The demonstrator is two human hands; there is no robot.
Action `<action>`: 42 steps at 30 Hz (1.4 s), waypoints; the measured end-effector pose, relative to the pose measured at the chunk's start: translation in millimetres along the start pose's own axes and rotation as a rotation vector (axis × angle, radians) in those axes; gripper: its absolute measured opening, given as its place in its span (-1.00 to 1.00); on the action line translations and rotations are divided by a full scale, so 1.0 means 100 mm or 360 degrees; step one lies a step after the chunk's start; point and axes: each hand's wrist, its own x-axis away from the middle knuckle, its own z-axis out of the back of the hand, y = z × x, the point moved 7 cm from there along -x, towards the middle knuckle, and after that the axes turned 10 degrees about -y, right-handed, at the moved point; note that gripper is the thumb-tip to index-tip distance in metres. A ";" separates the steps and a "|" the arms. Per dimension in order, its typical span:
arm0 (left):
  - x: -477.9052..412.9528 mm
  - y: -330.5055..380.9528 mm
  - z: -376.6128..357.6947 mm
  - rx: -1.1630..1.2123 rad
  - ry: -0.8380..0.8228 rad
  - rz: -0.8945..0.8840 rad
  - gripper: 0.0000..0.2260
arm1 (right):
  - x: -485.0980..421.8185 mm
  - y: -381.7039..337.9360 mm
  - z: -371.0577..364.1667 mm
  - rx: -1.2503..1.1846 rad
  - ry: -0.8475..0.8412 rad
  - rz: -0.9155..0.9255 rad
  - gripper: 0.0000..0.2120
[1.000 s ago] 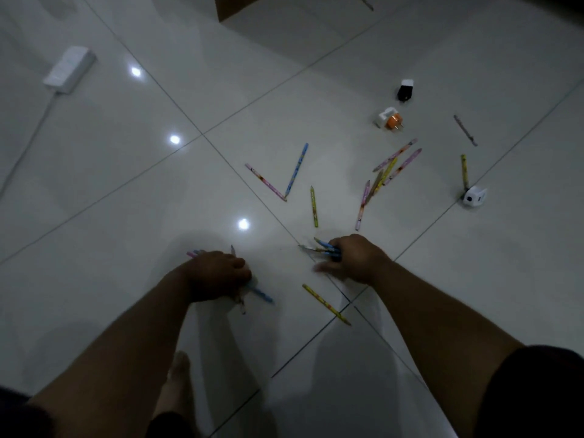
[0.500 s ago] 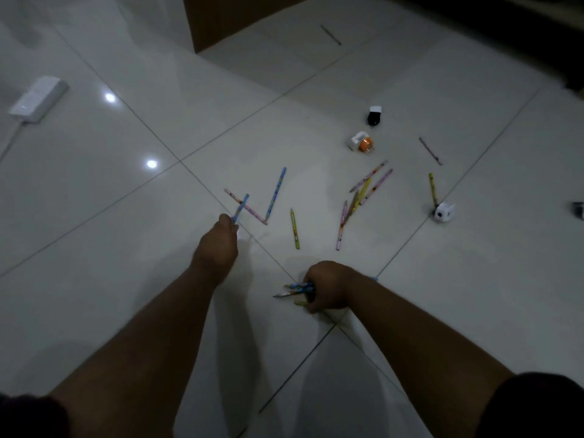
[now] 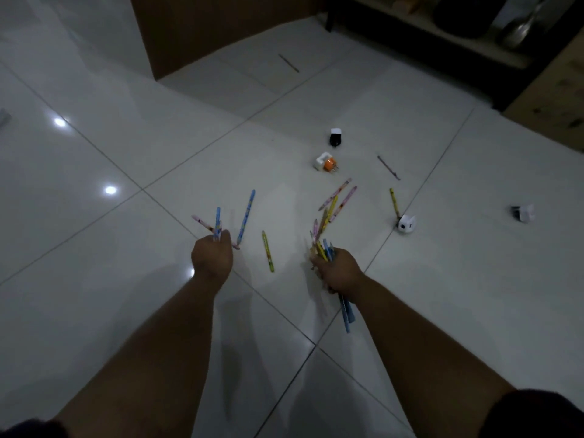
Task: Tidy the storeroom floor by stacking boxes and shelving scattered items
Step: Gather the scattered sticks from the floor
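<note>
Two hands, both busy. The right hand (image 3: 339,270) is fisted round a bundle (image 3: 346,311) of pencils, with the tips poking out past the knuckles and the long ends trailing under the wrist. My guess is it's the collecting hand, which leaves the other one free for picking. The left hand (image 3: 211,256) pinches a single blue pencil (image 3: 217,222) so it points away from the person, right over a pink pencil (image 3: 202,221) lying on the floor (image 3: 126,279).

Loose stuff on the floor: a longer blue pencil (image 3: 246,216) just beside the left hand, a green pencil (image 3: 268,255) between the hands, and a cluster (image 3: 339,199) just beyond the right hand. There's also a yellow pencil (image 3: 394,202) ending at a small white cube (image 3: 406,223). Past those sit an orange plug (image 3: 326,162) and a black plug (image 3: 335,137). The shelf (image 3: 442,36) is well apart, top right.

Hard to read:
- It's dim, and both hands show only their backs, so the fingers are hidden.
- I can't tell if the left hand also touches the pink pencil.
- The bundle's tips overlap the cluster, so I can't count or say which ones are held.
- The white thing (image 3: 523,212) far right is a blur.
- The shelf and the brown cabinet (image 3: 205,33) are cut off at the top edge.
</note>
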 end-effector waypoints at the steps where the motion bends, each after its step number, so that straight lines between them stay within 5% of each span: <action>1: 0.00 0.04 -0.10 0.0134 -0.0105 0.0016 -0.68 | 0.00 0.01 0.03 -0.0158 0.0025 -0.0048 -0.64; 6: 0.16 0.31 -0.63 0.1018 -0.0469 0.0321 -0.84 | -0.07 -0.17 0.12 -0.0613 0.0039 -0.0204 -0.59; 13: 0.72 1.18 -0.46 0.1271 -0.0633 0.0405 -0.70 | 0.41 -0.99 0.56 -0.1165 0.0292 -0.0196 -0.60; 16: 1.22 1.78 0.05 0.1284 -0.0636 0.0460 -0.68 | 1.01 -1.55 0.77 -0.1206 0.0285 -0.0263 -0.51; 20: 1.82 2.78 0.87 0.1225 -0.0691 0.0469 -0.64 | 1.92 -2.64 1.10 -0.1287 0.0211 -0.0285 -0.68; 32: 3.45 5.60 3.23 0.1031 -0.1034 0.0420 -0.63 | 4.46 -5.70 1.89 -0.1275 0.0372 -0.0302 -0.67; 38: 3.26 6.51 3.38 0.0941 -0.1143 0.0307 -0.64 | 4.59 -6.22 2.34 -0.1243 0.0474 -0.0216 -0.85; 42: 2.87 7.21 3.13 0.0914 -0.1175 0.0149 -0.63 | 4.19 -6.49 2.89 -0.1230 0.0503 -0.0147 -0.69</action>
